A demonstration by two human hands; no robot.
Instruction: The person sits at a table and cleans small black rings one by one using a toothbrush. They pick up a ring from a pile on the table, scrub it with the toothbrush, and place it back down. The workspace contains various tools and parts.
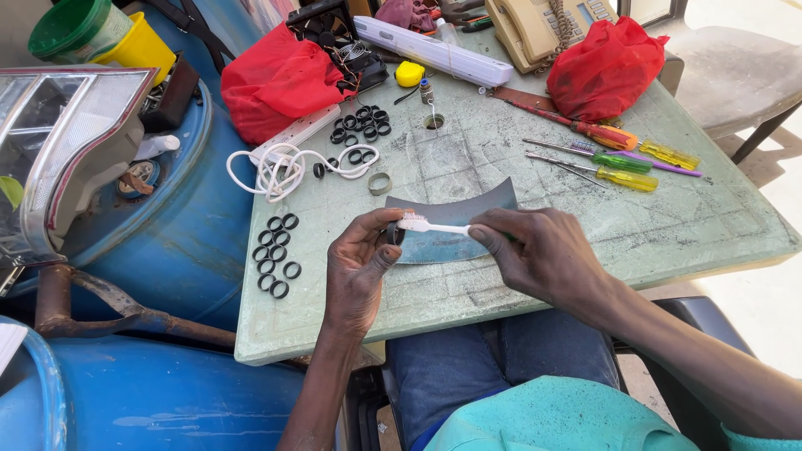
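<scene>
My left hand (361,260) pinches a small black ring (394,233) upright between thumb and fingers. My right hand (535,249) grips a white toothbrush (434,225) whose bristle head rests against that ring. Both hands hover over a curved dark grey plate (455,213) lying on the pale green table (518,276). Several more black rings (276,255) lie in rows to the left of my left hand.
More black rings (361,125) and a coiled white cable (288,167) lie at the back left. Screwdrivers (622,163) lie right. Two red bags (606,67) (276,79), a telephone (535,25), a metal ring (380,184). Blue drums (192,225) stand left of the table.
</scene>
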